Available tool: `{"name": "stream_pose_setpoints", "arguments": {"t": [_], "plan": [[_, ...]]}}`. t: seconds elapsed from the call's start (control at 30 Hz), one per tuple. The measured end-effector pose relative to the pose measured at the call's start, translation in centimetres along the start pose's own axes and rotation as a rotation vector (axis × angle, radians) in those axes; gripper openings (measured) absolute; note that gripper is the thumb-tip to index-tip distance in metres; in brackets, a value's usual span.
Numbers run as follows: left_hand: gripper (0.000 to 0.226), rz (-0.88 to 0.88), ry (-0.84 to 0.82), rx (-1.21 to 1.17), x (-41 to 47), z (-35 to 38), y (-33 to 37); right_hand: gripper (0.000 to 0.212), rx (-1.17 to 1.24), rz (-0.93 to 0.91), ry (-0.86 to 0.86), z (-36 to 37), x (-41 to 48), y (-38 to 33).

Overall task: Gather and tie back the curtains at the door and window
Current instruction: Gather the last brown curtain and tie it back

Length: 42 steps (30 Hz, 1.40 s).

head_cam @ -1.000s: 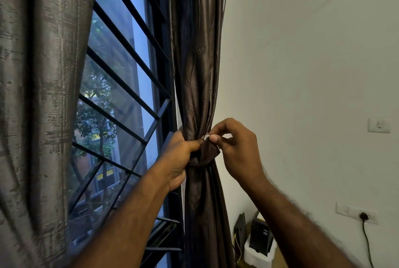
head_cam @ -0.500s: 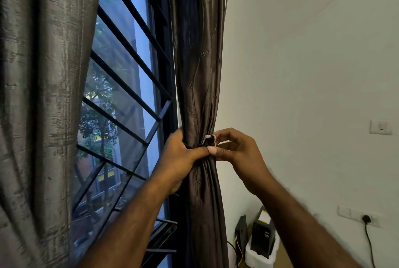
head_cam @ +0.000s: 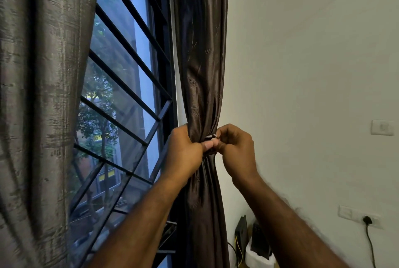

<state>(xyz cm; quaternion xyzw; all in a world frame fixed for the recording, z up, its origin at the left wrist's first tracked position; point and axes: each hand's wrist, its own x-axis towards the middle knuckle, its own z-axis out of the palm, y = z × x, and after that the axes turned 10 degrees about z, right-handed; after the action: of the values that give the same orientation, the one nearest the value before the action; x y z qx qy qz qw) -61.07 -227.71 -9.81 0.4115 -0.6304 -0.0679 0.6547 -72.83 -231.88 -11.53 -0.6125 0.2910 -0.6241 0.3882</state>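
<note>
The brown curtain (head_cam: 200,73) hangs bunched at the right edge of the window (head_cam: 129,69), squeezed into a narrow waist and fanning out above and below. The left hand (head_cam: 183,155) has its grip wrapped round that waist from the window side, fingers curled behind the cloth, thumb across the front. The right hand (head_cam: 237,153) comes in from the side away from the window, its grip closed small, with thumb and forefinger pinching the end of a tie band (head_cam: 210,137). A pale tab shows just above the thumbs, and the thumbs touch. The band's run behind the cloth is hidden; possibly it loops round the bunch. At the window's left side, a grey curtain (head_cam: 43,95) hangs loose. Well right of the window there is a wall switch (head_cam: 382,127), and lower down a plug (head_cam: 367,220) in its socket. Black boxes (head_cam: 260,241) sit low, just right of the brown curtain.
</note>
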Motion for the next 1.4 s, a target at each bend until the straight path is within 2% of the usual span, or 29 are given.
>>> {"name": "stream_pose_setpoints", "arguments": {"t": [0.1, 0.17, 0.2, 0.3, 0.37, 0.57, 0.77, 0.87, 0.93, 1.03, 1.23, 1.4], "plan": [[0.03, -0.04, 0.076, -0.003, 0.2, -0.2, 0.1, 0.015, 0.129, 0.059, -0.216, -1.6, -0.2, 0.4], [0.027, -0.089, 0.077, -0.05, 0.0, -0.4, 0.0, 0.02, 0.203, 0.12, -0.356, -2.6, -0.6, 0.4], [0.025, -0.116, 0.044, -0.089, -0.1, -0.4, 0.0, 0.022, 0.208, 0.13, -0.371, -2.8, -0.6, 0.4], [0.024, -0.176, -0.069, -0.265, -0.5, -0.4, 0.0, 0.023, 0.091, 0.093, -0.224, -2.7, -0.2, 0.2], [0.03, -0.158, -0.093, -0.271, -0.3, -0.3, -0.1, 0.023, 0.025, 0.079, -0.152, -2.4, 0.1, -0.1], [0.021, -0.097, 0.045, 0.008, 0.0, 0.7, -0.6, 0.033, -0.065, 0.082, -0.049, -1.1, 0.6, -0.7], [0.02, -0.086, 0.177, 0.109, 0.6, 1.8, -0.3, 0.031, -0.092, 0.069, 0.011, 0.2, 1.2, -0.2], [0.02, -0.144, 0.177, -0.006, 0.6, 1.3, -0.4, 0.027, -0.074, 0.052, -0.011, -0.1, 1.4, 0.2], [0.018, -0.214, 0.125, -0.154, 0.4, 0.8, -0.7, 0.025, -0.023, 0.071, -0.099, -0.8, 1.5, 0.6], [0.033, -0.293, 0.064, -0.311, 0.2, 0.3, -1.1, 0.031, 0.059, 0.15, -0.187, -2.0, 1.6, 1.5], [0.047, -0.33, -0.008, -0.305, 0.2, 0.4, -0.8, 0.034, 0.169, 0.31, -0.217, -2.8, 1.7, 2.7], [0.054, -0.308, -0.017, -0.261, -0.3, 0.7, -0.4, 0.027, 0.198, 0.372, -0.187, -2.8, 1.5, 2.5]]}}
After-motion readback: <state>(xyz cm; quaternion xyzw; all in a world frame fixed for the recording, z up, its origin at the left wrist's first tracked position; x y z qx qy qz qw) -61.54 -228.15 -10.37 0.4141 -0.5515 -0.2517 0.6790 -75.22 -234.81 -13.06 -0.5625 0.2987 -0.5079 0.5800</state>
